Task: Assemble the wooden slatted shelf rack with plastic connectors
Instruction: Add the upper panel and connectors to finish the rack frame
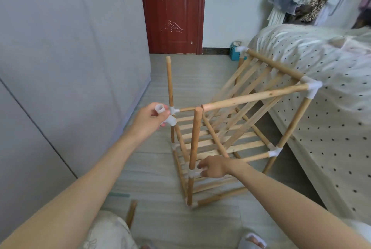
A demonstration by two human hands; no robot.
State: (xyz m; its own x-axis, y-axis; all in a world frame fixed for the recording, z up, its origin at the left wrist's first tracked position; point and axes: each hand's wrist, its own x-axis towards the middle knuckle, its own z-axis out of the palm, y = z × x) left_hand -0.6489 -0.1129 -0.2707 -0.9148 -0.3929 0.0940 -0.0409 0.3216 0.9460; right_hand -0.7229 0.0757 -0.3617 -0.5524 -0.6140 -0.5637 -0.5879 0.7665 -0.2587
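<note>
The wooden slatted rack [236,134] stands on the floor in the middle of the view, its dowels joined by white plastic connectors. My left hand [149,117] grips a loose white connector [163,113] in the air, left of the near upright dowel [195,136] whose top end is bare. My right hand [212,166] grips the frame at the white connector [193,173] at the foot of that dowel. A far upright dowel [169,82] also has a bare top. A long top rail [255,97] runs to a corner connector [312,86] at the right.
A bed with a dotted cover [321,80] lies right of the rack and touches it. A loose dowel [131,212] lies by my knee. A grey wardrobe [60,68] stands left, a red door [172,9] behind, and a blue box [235,52] by the wall.
</note>
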